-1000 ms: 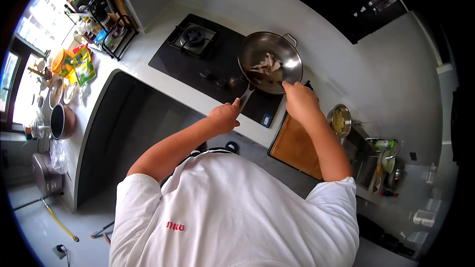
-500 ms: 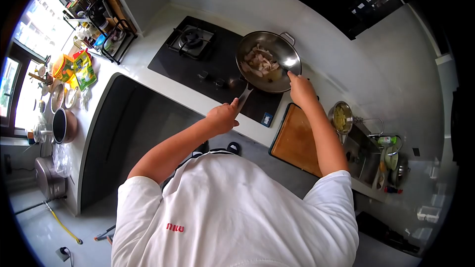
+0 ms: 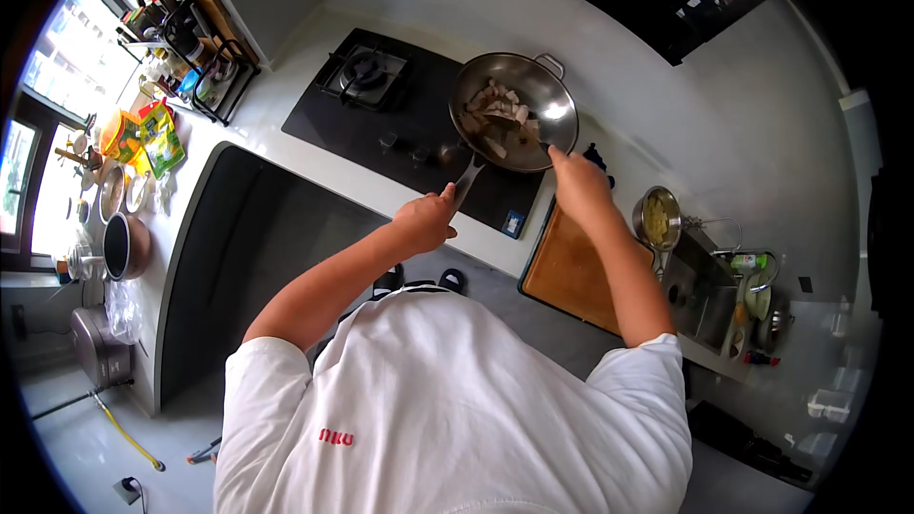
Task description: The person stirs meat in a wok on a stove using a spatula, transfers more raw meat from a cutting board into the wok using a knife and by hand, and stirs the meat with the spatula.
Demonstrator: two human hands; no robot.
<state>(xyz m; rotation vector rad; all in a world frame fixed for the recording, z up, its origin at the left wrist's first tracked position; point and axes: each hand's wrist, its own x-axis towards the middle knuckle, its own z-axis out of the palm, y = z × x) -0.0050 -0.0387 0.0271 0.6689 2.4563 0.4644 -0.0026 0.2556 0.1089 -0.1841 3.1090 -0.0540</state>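
Observation:
A steel wok (image 3: 557, 100) sits over the right side of the black gas hob (image 3: 328, 128), with pale pieces of what looks like meat (image 3: 495, 105) in it. My left hand (image 3: 426, 220) is closed around the wok's long handle (image 3: 466, 179). Above the wok's near right rim, my right hand (image 3: 579, 183) is closed on the thin handle of a spatula (image 3: 535, 137). Its working end lies among the pieces, and the pieces partly hide it.
Right of the hob lies a wooden cutting board (image 3: 571, 271). Beyond it stand a metal bowl of yellowish food (image 3: 657, 219) and the sink (image 3: 700, 300). A rack of knives and jars (image 3: 190, 57), bright food packets (image 3: 160, 138) and a dark pot (image 3: 126, 246) are at left.
My right hand has shifted slightly toward me and left, and the spatula has moved through the pieces, which lie more spread out. My left hand keeps its hold on the wok handle.

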